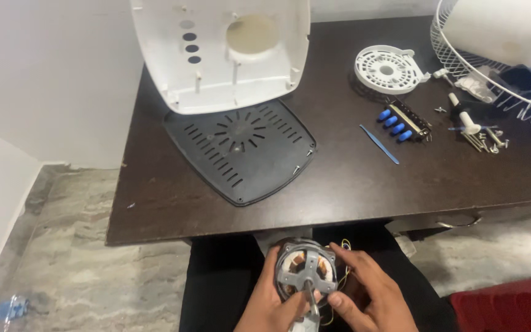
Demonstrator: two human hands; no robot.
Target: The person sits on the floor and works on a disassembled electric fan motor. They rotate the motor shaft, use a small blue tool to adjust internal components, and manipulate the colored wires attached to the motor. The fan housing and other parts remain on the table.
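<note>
A person sits at a dark brown table, looking down into their lap. Nearest the camera, both hands close around a small electric fan motor (306,270) held below the table's near edge, over dark trousers. The left hand (271,304) cups the motor's left side from beneath, its fingers wrapped on the round housing. The right hand (367,295) clamps the right side, fingers curled over the rim, thumb pressing by the metal bracket. The motor's shaft (311,300) points toward the person — its long axis runs from the copper windings straight back between the two hands, about equally close to each.

Farther off, on the table (155,209), a black vented base plate (241,150) lies flat near the left front. Behind it, a white plastic housing (219,52) leans up. Toward the right edge lie a blue-buttoned switch block (404,121), a thin blue tool (379,144), loose screws (487,141), a round white vented cover (387,69) — and, at the far right corner, a white wire fan guard (493,67).
</note>
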